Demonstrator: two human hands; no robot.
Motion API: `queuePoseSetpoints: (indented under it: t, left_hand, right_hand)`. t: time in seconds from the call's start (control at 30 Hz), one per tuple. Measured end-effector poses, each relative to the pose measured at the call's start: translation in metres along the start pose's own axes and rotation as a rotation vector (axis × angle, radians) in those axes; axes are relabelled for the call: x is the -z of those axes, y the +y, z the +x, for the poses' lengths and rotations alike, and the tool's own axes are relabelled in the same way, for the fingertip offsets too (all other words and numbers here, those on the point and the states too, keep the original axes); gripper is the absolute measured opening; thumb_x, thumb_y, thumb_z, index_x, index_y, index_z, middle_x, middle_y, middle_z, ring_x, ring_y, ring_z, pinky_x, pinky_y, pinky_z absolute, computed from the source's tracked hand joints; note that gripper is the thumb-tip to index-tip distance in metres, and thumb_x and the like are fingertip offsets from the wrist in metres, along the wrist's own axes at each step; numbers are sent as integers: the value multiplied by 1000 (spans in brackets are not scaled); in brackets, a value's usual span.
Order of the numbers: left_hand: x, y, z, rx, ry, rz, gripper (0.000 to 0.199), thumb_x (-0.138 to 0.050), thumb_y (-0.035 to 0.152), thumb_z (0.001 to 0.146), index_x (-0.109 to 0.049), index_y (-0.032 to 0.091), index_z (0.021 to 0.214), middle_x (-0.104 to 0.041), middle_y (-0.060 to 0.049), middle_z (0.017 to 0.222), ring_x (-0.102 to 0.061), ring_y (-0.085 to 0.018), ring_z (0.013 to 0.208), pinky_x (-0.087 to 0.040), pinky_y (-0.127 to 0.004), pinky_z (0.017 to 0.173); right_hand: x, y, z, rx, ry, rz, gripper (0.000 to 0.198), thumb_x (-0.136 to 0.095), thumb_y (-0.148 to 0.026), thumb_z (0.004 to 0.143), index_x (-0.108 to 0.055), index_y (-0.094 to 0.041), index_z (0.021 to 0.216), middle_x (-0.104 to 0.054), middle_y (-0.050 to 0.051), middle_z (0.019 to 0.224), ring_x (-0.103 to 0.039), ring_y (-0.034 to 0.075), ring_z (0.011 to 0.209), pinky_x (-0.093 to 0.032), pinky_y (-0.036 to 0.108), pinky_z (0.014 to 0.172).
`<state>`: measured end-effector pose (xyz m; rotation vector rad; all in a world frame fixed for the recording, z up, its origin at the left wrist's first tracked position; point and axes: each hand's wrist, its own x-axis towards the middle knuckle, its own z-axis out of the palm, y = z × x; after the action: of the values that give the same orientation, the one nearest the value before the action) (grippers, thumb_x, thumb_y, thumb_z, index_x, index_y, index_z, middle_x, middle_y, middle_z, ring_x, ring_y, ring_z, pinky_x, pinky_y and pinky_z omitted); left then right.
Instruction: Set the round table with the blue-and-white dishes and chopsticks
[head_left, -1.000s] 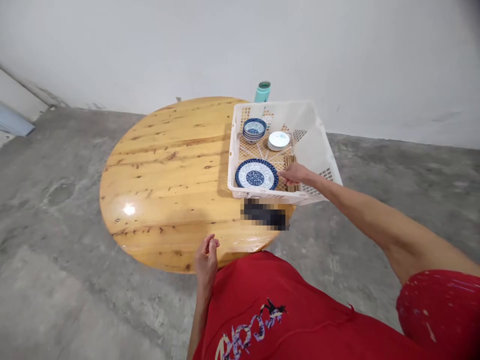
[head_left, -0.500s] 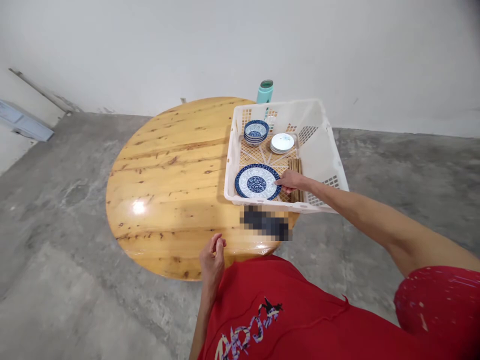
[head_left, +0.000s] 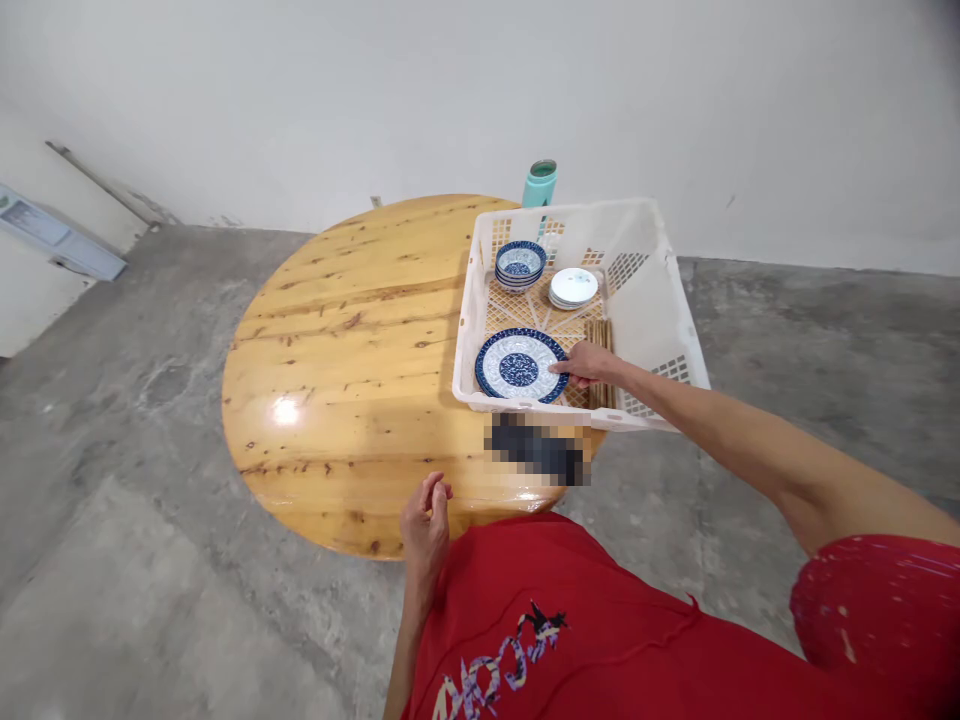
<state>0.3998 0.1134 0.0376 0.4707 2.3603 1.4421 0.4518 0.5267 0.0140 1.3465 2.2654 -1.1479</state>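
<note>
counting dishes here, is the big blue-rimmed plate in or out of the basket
In: the plate shows face up within the white basket, the right hand with its thumb over the rim.

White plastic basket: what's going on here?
The person's right hand seems to pinch the right edge of a round blue-and-white plate in the white plastic basket. Beyond the plate stand stacked blue-patterned bowls and small white dishes; brown sticks lie right of it. The left hand, holding nothing visible, is by the edge of the glossy wooden table.
</note>
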Motion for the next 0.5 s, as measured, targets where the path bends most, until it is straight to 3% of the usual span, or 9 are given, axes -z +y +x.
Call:
queuePoseSetpoints:
  t: [0.17,0.33,0.5]
  left_hand:
    - [1,-5,1,-6,-39,16,37,-52,46,95,-73,18,108,-77,-7,87,-74,-19,85,-58,-30,82]
    - [1,-7,3,-23,-23,19,38,-53,47,95,-74,18,106,-77,-7,86,-74,-19,84,-58,-30,82]
    - [3,4,10,-55,-3,37,36,-52,44,95,-74,19,106,-77,-6,85,-75,-19,83,-58,-30,81]
  right_hand:
    - [7,0,-3,-42,-44,16,39,-82,-37,85,-60,-16,61,-59,3,51,-53,12,43,-40,22,43]
    - [14,1,-7,-57,67,40,28,-72,-22,88,-61,-16,63,-59,4,50,-57,16,47,-44,23,47]
    - [9,1,-12,-64,157,132,22,-69,-17,87,-63,-14,67,-56,3,48,-58,16,50,-47,23,49]
